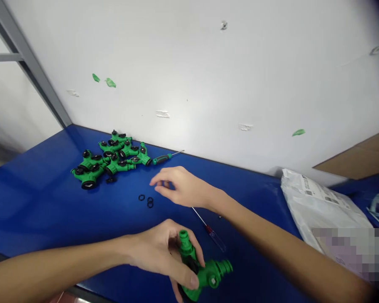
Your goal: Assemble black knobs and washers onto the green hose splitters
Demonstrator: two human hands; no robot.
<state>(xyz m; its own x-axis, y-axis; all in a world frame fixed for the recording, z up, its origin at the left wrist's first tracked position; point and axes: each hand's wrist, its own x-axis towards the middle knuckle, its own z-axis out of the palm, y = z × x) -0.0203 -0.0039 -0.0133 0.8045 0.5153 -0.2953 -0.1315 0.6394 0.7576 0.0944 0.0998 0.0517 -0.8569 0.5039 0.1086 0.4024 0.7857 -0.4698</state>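
While a green hose splitter point(208, 273) is being gripped low over the table's near edge by the left hand point(158, 252), the right hand point(180, 187) is being held open.
Black O-rings point(145, 201) are being left beneath it on the blue table point(34, 202); a white mailer bag's point(316, 202) contents cannot be seen.

A blue workbench top point(41, 198) meets a white wall point(192, 54) marked with green smears point(110, 83) and white patches point(162, 114). A grey metal frame point(28, 67) rises at the bench's far left corner. At right, a white printed plastic mailer point(316, 202) lies on the bench, with its label blurred, below a brown cardboard sheet point(356, 155).
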